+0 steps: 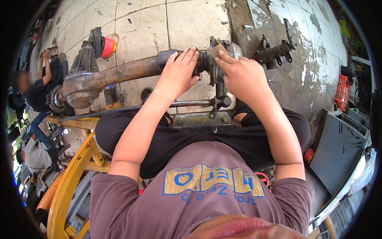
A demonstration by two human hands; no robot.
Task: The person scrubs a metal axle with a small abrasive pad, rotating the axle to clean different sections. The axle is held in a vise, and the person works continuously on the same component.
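A rusty vehicle axle (131, 72) lies across in front of me, with a bulging differential housing (81, 88) toward the left. My left hand (181, 69) rests on the axle tube near its right end, fingers stretched out over a dark block. My right hand (244, 73) pinches a small brown piece of sandpaper (217, 50) and presses it against the dark steering knuckle (218, 73) at the axle's end. The fingers partly cover the sandpaper and the metal beneath. A tie rod (191, 103) runs along the near side of the axle.
Beyond the axle stands a red and yellow can (108, 47). A dark metal part (274, 53) lies on the floor at right. Yellow metal framing (73, 179) is at my left, a grey metal box (338, 151) at my right. Two other people sit at far left.
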